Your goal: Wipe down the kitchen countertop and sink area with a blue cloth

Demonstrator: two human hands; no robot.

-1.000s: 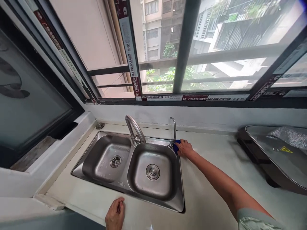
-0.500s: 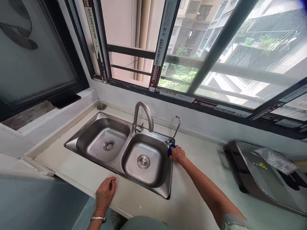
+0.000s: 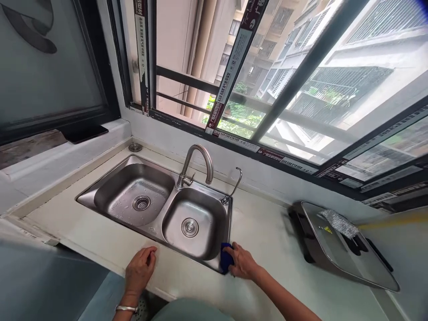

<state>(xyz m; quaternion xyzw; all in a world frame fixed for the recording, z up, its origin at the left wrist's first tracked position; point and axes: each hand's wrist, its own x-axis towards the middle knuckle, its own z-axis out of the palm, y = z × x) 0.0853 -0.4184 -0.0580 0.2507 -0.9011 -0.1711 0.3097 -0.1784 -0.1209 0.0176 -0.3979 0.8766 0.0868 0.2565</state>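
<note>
Wiping looks part done. The right hand [image 3: 243, 262] grips a blue cloth [image 3: 226, 257] on the sink [image 3: 152, 230] corner; drops [image 3: 127, 204] dot one bowl [image 3: 109, 191]. The left hand [image 3: 139, 270] curls closed.

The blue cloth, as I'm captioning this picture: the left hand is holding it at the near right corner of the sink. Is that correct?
Wrong hand: the head view shows the right hand holding the blue cloth at the near right corner of the sink.
</note>
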